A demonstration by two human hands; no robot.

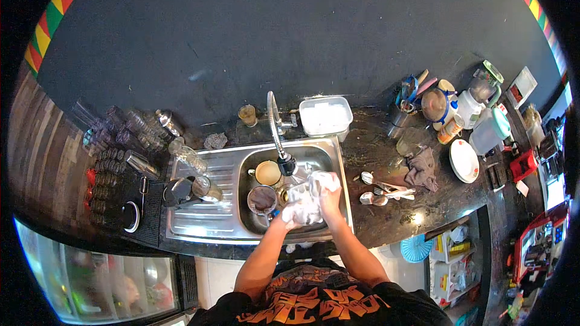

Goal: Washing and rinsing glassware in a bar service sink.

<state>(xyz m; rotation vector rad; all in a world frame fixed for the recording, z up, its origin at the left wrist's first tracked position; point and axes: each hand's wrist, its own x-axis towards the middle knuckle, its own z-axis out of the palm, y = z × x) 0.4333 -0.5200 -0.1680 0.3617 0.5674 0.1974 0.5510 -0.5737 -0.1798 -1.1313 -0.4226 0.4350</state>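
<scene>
Faucet overhangs sink basin; mug, cup block left side; left hand, right hand, sudsy bundle block front right. Passable: drainboard front, gap before cutlery.

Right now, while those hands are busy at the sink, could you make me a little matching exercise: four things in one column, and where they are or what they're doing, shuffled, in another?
Things:
1. Right hand
2. Mug
3. Cutlery
4. White tub

Places and states:
A. Lying on the counter, right of the sink basin
B. Holding a whitish thing
C. Behind the sink basin, beside the tap
D. Inside the sink basin

Right pairs: 1-B, 2-D, 3-A, 4-C
</scene>
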